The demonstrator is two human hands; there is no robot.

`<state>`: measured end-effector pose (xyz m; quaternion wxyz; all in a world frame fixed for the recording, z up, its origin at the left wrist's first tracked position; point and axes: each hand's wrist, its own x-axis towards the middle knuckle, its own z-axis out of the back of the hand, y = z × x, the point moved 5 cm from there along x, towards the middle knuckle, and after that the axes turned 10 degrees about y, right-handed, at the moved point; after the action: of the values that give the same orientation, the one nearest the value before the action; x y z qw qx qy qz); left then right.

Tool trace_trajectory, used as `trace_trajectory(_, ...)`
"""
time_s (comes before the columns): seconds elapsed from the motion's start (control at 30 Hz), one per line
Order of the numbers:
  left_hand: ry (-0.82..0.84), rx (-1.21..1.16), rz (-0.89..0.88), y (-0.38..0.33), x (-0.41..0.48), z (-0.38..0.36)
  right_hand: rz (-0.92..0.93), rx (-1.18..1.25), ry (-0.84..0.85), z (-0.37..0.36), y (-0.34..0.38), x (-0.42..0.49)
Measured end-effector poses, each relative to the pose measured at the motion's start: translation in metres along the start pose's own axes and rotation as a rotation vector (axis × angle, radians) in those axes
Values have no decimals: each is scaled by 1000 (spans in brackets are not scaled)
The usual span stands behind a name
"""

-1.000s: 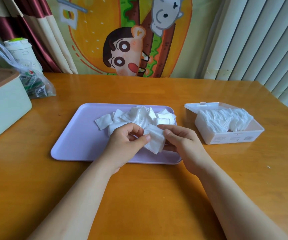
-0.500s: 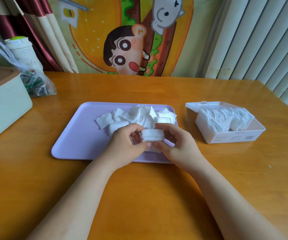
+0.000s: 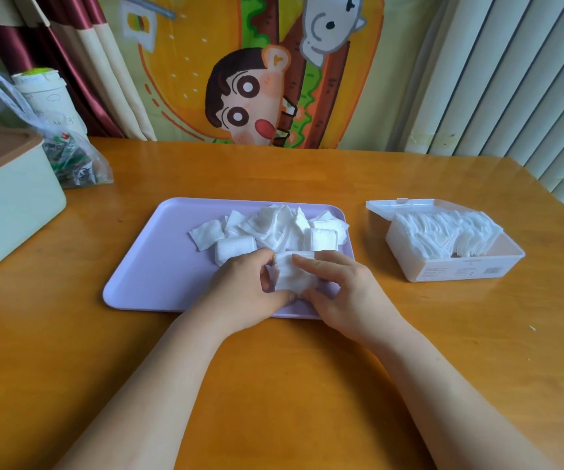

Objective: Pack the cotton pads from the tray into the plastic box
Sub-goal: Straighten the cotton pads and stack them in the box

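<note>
Over the near edge of the lilac plastic tray (image 3: 145, 266), the left hand (image 3: 239, 293) and right hand (image 3: 345, 293) together pinch a small stack of white square cotton pads (image 3: 290, 274). More loose pads (image 3: 273, 228) lie heaped behind. Rightward on the wooden table (image 3: 273, 385), the clear plastic box (image 3: 456, 269) stands open, partly filled.

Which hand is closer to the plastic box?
Right. The right hand is over the tray, left of the plastic box; the left hand is farther left. Both hold cotton pads.
</note>
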<state>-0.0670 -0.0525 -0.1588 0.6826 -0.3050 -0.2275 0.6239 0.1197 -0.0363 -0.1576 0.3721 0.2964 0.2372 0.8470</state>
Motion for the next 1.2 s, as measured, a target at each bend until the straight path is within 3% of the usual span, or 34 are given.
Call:
trace_trajectory(0.33, -15, -21, -30, 1, 0, 2, -32, 23, -19, 2, 0, 1)
trace_trajectory(0.47, -103, -133, -104, -5, -6, 7, -178, 287, -56, 9, -3, 0)
trace_trajectory(0.57, -131, -54, -278, -17, -10, 6, -304, 558, -57, 11, -4, 0)
trace_trajectory(0.63, -100, 0, -323, -23, -11, 1, -350, 585, -60, 12, -2, 0)
trace_trajectory(0.83, -138, 101, -271, -30, -7, -7, -321, 648, -57, 13, 5, 0)
trace_trajectory(1.07, -219, 15, -195, -26, -6, -4, -359, 791, 39, 7, 8, 0)
trace_trajectory(1.2, -173, -20, -220, -28, -8, -10, -387, 848, 68, 5, 10, -1)
